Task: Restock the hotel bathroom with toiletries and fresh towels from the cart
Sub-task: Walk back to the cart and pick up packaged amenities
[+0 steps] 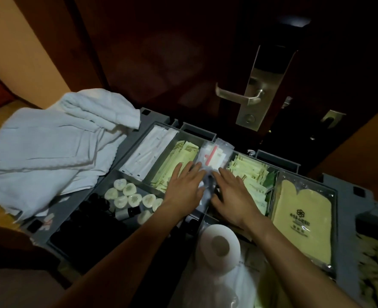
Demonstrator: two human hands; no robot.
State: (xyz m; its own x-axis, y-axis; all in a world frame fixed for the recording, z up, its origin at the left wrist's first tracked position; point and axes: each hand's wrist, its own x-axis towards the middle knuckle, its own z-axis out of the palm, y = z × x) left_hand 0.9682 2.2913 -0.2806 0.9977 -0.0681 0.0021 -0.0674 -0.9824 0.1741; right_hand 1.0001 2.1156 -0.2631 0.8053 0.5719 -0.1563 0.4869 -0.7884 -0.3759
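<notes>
Both my hands, left [184, 187] and right [234, 192], lie with fingers flat, grip wide, on clear crinkly packets [212, 154] in the cart's [343, 196] middle compartment. About eight round wrapped soaps [129, 189] sit left, one toilet roll [219, 243] nearest me, white terry towels [50, 147] far left.

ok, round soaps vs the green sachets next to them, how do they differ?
The round soaps are whitish pucks, while the green sachets are flat rectangles. The soaps lie loose and face up, while the sachets are packed overlapping in a row. Both sit in compartments of the grey cart tray.
</notes>
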